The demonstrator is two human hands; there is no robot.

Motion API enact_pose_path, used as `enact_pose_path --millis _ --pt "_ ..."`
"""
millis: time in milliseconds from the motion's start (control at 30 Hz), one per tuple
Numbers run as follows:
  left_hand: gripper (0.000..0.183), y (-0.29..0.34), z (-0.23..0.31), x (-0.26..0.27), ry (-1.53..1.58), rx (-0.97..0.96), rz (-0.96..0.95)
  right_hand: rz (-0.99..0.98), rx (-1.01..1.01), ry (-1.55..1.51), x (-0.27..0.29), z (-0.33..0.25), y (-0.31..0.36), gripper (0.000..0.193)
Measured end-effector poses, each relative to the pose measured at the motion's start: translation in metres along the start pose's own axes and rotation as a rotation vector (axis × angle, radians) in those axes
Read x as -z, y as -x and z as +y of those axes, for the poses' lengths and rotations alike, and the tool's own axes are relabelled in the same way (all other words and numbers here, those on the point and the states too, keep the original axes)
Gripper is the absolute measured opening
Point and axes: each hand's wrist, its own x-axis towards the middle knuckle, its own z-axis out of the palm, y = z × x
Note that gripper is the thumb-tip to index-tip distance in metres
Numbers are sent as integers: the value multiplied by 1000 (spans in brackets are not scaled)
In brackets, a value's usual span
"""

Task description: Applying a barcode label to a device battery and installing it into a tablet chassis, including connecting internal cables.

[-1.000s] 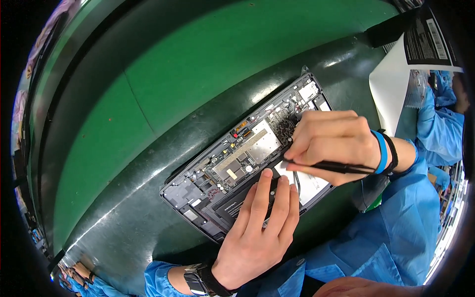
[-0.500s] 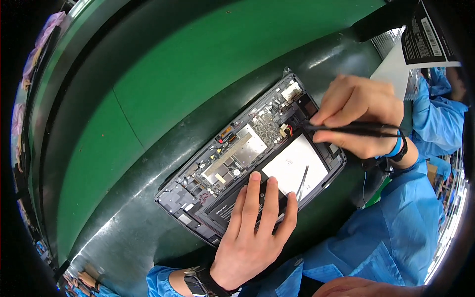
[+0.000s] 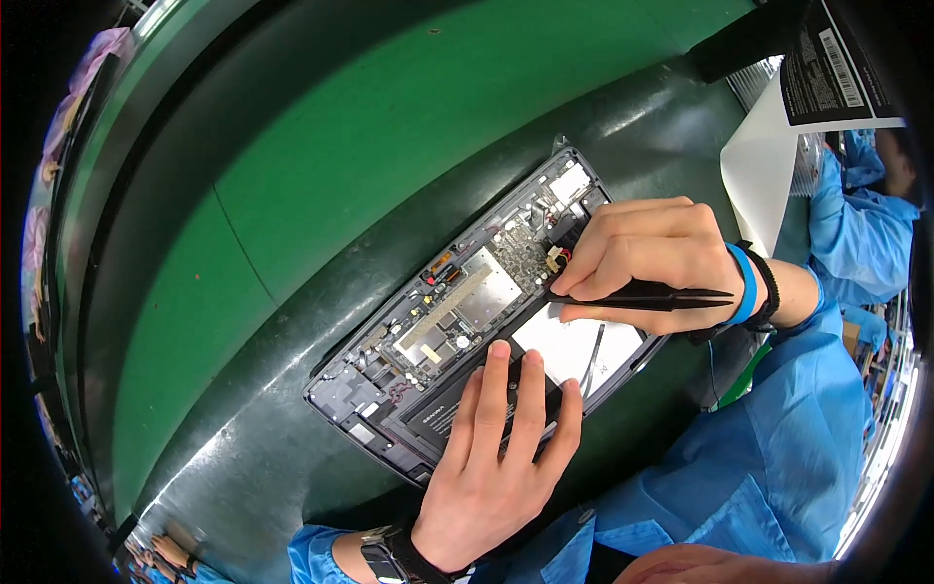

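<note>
An opened laptop-like device (image 3: 379, 370) lies slanted on the bench, its circuit board (image 3: 491, 287) and black battery pack (image 3: 438, 409) exposed. A white panel (image 3: 564, 336) covers part of the battery area, with a thin dark strip (image 3: 594, 355) lying across it. My left hand (image 3: 496, 477) rests with spread fingers on the battery and the panel's edge. In my right hand (image 3: 652, 253) is a pair of black tweezers (image 3: 662, 297), its pointed ends toward my wrist. The fingertips are at the panel's upper edge, beside a small cable connector (image 3: 557, 258), and hide the tweezers' blunt end.
A green mat (image 3: 370, 146) spans the far side of the dark bench (image 3: 253, 428). At upper right hangs a black-and-white printed sheet (image 3: 827, 78). A person in blue (image 3: 861, 234) is at the right; another person's hands (image 3: 170, 550) show at lower left.
My right hand has moved left and slightly toward me with the tweezers, from the device's right end to the panel's upper edge by the connector. My left hand stays in place.
</note>
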Motion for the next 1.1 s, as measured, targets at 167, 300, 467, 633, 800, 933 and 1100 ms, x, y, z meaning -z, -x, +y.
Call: enact_pose_path --millis 167,300,467,633,800,933,1100 --pt "49 -1 2 -2 5 -3 7 -36 -23 16 2 -4 -4 14" --pt "36 -5 1 1 -45 -13 8 -140 -33 132 8 -15 -13 16" --pt "37 -5 3 0 -76 -25 14 -163 -16 287 0 -27 -15 31" --pt "38 -5 2 1 -51 -3 -5 -97 8 205 -1 -15 -12 23" --pt "49 -2 3 -8 -8 -2 34 26 -35 -23 -11 1 -2 19" --pt "37 -3 1 -1 -43 -15 26 -2 -41 -33 -10 -4 -7 17" --pt "37 -5 1 -4 -63 -22 27 -153 -86 62 -1 -16 -21 18"
